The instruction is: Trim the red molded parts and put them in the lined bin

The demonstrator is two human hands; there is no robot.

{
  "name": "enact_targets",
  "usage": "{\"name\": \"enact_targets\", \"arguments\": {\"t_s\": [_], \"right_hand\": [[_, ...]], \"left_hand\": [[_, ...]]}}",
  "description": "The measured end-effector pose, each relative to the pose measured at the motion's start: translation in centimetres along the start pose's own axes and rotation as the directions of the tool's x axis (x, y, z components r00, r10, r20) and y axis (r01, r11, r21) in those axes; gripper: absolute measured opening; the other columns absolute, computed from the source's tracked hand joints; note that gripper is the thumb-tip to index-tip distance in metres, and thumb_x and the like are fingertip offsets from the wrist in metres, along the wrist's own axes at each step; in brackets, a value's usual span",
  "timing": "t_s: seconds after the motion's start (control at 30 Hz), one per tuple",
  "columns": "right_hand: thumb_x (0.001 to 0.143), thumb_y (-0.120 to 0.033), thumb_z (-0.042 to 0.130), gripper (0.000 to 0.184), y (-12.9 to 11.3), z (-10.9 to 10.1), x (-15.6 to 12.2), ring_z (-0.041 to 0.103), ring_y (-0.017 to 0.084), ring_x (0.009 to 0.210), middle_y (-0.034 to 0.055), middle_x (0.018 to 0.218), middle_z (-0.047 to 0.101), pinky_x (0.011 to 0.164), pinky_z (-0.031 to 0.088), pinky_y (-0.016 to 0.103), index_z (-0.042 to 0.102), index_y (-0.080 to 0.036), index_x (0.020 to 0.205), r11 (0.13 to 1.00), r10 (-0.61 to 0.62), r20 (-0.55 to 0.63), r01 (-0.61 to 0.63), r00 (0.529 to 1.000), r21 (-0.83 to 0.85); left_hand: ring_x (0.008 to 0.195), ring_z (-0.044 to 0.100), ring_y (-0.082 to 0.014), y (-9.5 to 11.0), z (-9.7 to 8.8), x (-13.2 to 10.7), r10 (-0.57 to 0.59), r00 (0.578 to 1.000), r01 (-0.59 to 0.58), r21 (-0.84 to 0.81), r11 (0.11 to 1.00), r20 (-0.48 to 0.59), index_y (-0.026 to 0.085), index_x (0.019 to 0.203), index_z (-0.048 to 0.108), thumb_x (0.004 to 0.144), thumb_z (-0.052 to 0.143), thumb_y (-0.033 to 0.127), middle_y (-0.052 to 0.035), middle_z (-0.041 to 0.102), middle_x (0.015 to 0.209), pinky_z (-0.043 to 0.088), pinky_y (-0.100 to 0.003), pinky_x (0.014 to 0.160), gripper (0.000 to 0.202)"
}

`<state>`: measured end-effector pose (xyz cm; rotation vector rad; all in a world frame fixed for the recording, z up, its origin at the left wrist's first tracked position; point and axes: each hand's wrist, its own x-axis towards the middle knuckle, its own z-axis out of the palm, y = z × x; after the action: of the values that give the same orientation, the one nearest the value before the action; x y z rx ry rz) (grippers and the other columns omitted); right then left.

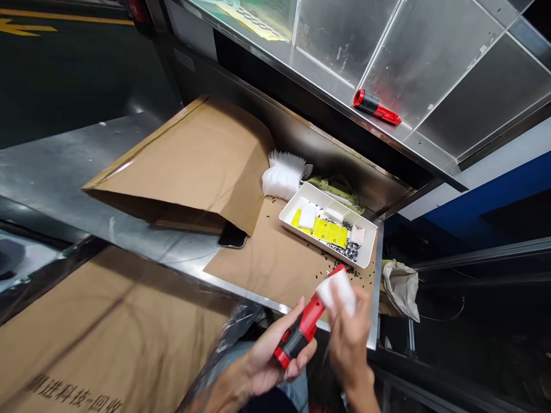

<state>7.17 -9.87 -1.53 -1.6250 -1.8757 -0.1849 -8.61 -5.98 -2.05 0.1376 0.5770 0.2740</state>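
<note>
My left hand [275, 350] is wrapped round the black-ringed end of a red and black plastic casing [310, 316], which points up and away from me. A white wipe [338, 291], smeared by motion, is pinched in my right hand [350, 330] and lies against the casing's upper part. The casing's red tip shows beyond the wipe. Just past my hands, a white tray [367, 259] holds a yellow printed label strip [327, 230], white blocks and many small black bits. A similar red and black casing [376, 107] lies on the metal shelf above.
Brown cardboard [245, 275] covers the bench by the tray, with black bits scattered on it. A large open paper bag [185, 166] lies at left, partly over a dark phone [233, 236]. A stack of white sheets [282, 178] stands behind; a carton [86, 338] is lower left.
</note>
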Motion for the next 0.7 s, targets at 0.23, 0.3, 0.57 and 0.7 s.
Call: {"name": "enact_targets", "arguments": {"t_s": [0.23, 0.3, 0.57, 0.7], "right_hand": [[0.099, -0.023, 0.047, 0.042, 0.04, -0.91, -0.21, 0.063, 0.021, 0.093, 0.0124, 0.114, 0.051, 0.068, 0.056, 0.031, 0.057, -0.029, 0.139, 0.997, -0.007, -0.014, 0.006, 1.000, -0.074], [0.099, -0.023, 0.045, 0.042, -0.12, -1.03, -0.21, 0.063, 0.018, 0.086, 0.0122, 0.114, 0.051, 0.063, 0.056, 0.027, 0.056, -0.028, 0.140, 0.997, -0.078, 0.034, 0.078, 0.996, 0.003], [0.099, -0.024, 0.045, 0.042, -0.13, -0.76, -0.69, 0.062, 0.018, 0.086, 0.0126, 0.114, 0.050, 0.062, 0.057, 0.027, 0.055, -0.029, 0.139, 0.994, -0.102, 0.018, 0.102, 0.995, -0.032], [0.100, -0.025, 0.045, 0.039, -0.24, -0.80, -0.44, 0.063, 0.020, 0.089, 0.0120, 0.112, 0.050, 0.062, 0.057, 0.028, 0.058, -0.028, 0.136, 0.992, -0.070, -0.024, 0.067, 0.997, -0.103]], "left_hand": [[0.027, 0.036, -0.0055, -0.43, -0.15, -0.09, 0.096, 0.995, -0.098, 0.081, 0.992, 0.032, 0.016, 0.072, 0.063, 0.085, 0.043, 0.080, 0.0012, 0.054, 0.039, 0.020, -0.015, 0.031, 0.068], [0.027, 0.037, -0.0062, -0.42, 0.14, -0.30, 0.126, 0.992, -0.122, 0.142, 0.982, -0.015, 0.015, 0.076, 0.065, 0.086, 0.037, 0.081, 0.0005, 0.053, 0.039, 0.020, -0.016, 0.031, 0.073], [0.031, 0.048, -0.0128, -0.47, -0.10, -0.23, 0.202, 0.979, -0.187, 0.276, 0.943, -0.027, 0.015, 0.154, 0.030, 0.087, 0.027, 0.082, 0.0002, 0.059, 0.043, 0.035, -0.016, 0.034, 0.095], [0.032, 0.049, -0.0127, -0.39, -0.43, 0.08, 0.231, 0.973, -0.216, 0.341, 0.915, -0.003, 0.014, 0.158, 0.019, 0.086, 0.022, 0.084, 0.0000, 0.061, 0.045, 0.039, -0.017, 0.036, 0.100]]}}
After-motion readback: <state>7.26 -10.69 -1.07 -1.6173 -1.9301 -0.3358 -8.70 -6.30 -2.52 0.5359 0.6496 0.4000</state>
